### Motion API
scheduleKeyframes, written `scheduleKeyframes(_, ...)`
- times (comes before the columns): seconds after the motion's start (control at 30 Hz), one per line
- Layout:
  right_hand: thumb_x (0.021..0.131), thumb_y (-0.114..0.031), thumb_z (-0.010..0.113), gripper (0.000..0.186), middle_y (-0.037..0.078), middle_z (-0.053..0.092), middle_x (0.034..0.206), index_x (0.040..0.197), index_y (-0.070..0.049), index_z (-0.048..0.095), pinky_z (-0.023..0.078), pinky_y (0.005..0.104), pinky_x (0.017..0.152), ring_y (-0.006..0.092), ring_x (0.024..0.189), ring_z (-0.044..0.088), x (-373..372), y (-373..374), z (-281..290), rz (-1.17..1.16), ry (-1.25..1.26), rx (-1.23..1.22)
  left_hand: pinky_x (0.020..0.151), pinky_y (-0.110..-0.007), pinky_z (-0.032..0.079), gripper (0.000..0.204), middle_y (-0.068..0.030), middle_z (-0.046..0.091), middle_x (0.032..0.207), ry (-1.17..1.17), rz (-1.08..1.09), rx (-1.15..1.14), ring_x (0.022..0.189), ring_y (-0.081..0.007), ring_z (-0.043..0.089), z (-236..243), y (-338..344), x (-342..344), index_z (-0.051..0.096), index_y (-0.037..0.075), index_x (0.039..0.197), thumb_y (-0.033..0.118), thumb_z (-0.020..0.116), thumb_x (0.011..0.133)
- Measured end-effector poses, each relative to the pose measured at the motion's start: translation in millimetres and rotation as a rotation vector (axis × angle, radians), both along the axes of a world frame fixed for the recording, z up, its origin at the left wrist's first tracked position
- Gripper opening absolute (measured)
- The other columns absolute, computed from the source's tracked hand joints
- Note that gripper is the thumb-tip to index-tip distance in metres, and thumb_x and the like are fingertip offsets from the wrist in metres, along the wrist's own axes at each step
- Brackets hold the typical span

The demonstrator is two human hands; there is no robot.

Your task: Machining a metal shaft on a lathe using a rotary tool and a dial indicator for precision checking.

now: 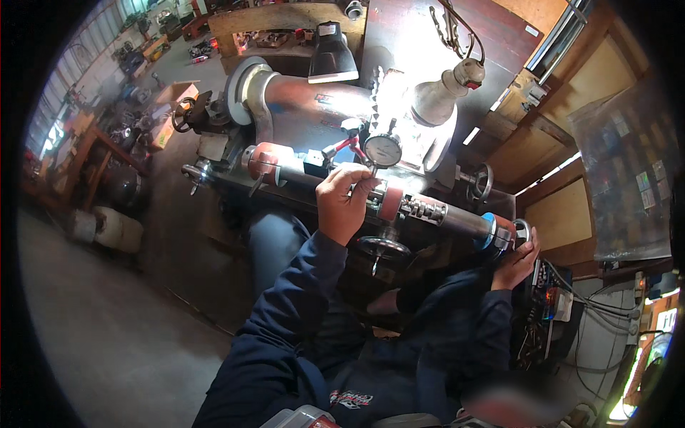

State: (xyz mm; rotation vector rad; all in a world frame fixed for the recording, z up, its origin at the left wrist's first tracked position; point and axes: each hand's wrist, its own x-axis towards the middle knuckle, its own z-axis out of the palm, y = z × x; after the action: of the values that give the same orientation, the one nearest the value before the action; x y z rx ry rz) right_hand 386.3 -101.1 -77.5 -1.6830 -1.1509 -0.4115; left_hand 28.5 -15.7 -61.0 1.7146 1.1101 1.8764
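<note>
My left hand is raised over the machine's shaft, fingers pinched at the lower stem of a dial indicator. The indicator is held on a red jointed arm. Just right of that hand, a red block sits beside a short crankshaft-like part with several lobes on the long shaft. At the shaft's right end, my right hand grips the rim of a metal handwheel, next to a blue ring. A second handwheel hangs below the shaft.
A bright lamp, a dark housing and the machine's large orange body stand behind. Plywood panels and cables line the right side. Cluttered shelving and a white container are at the left.
</note>
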Motion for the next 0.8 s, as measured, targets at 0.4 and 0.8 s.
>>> scheduleKeyframes(0.4,0.108,-0.039,0.032,0.051,0.022,0.063,0.126,0.131,-0.001,0.057,0.05,0.0446,0.096,0.0394,0.115,0.062,-1.1,0.6,-5.6,-0.028,-0.012,0.014,0.068,-0.029,0.053,0.013,-0.0093,0.071,0.081,-0.175,-0.039,-0.016,0.074,-0.0197,0.069,-2.8,-5.1,5.2,0.068,0.001,0.085,-0.004,0.077,0.077)
scheduleKeyframes(0.8,0.107,-0.035,0.032,0.05,0.024,0.063,0.126,0.13,0.002,0.058,0.048,0.0456,0.1,0.0406,0.117,0.061,-1.0,2.3,-10.7,-0.056,-0.048,0.068,0.07,-0.03,0.055,0.008,-0.0104,0.071,0.08,0.096,-0.159,0.048,0.076,-0.0229,0.07,16.2,-4.0,-7.7,0.065,-0.001,0.086,-0.004,0.071,0.082)
